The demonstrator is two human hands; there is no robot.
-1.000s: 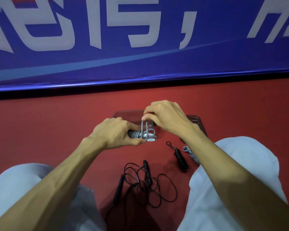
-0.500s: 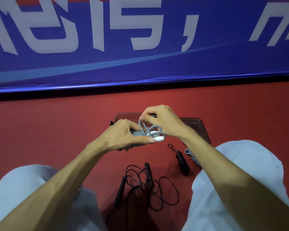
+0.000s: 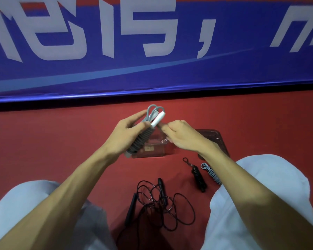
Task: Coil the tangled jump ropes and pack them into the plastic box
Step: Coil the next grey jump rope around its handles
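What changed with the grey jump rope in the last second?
The left hand lifted and tilted the coiled grey jump rope, loop end up. The right hand let the loops go and now sits beside its white handle. Black tangled rope and clear plastic box stayed.

You have raised the grey jump rope [image 3: 143, 139] from just above the plastic box [image 3: 152, 150] and swung it from lying level to a steep slant. Its white handle [image 3: 158, 119] and the loose loops [image 3: 153, 108] at that end now stick up past the box's far edge. Your left hand [image 3: 124, 136] now grips the coiled middle, one finger stretched toward the loops. Your right hand [image 3: 181, 137] has left the loop it was drawing over the bundle and moved over the box's right side, fingers curled, a fingertip just beside the handle's lower end; whether it pinches anything there is unclear. The box's clear front wall, hidden behind your hands before, now shows.
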